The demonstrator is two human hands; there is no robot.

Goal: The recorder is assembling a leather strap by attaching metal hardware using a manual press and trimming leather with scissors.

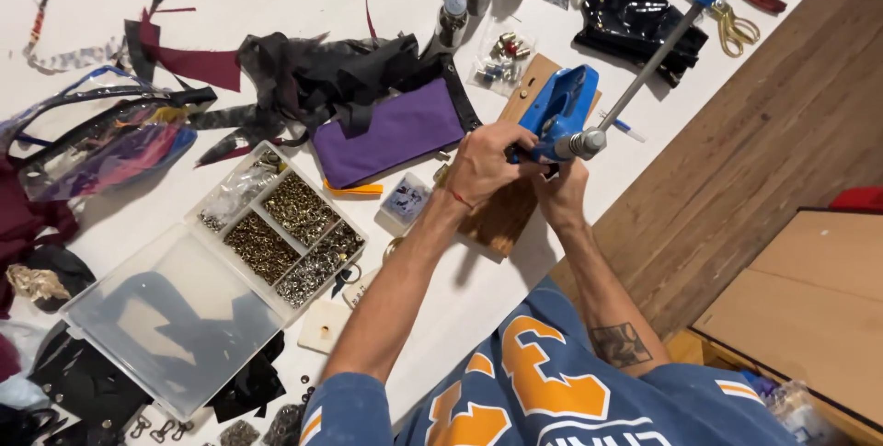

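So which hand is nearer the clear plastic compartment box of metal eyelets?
Left. The left hand grips the blue hand press, on the side towards the clear plastic compartment box; the right hand sits beyond it, farther away.

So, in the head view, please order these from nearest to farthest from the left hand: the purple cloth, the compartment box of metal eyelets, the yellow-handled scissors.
Measured from the left hand at the blue press:
1. Purple cloth, just beside it on the table.
2. Compartment box of eyelets, lower, toward the table's near edge.
3. Yellow-handled scissors, far beyond the press, by the table's far corner.
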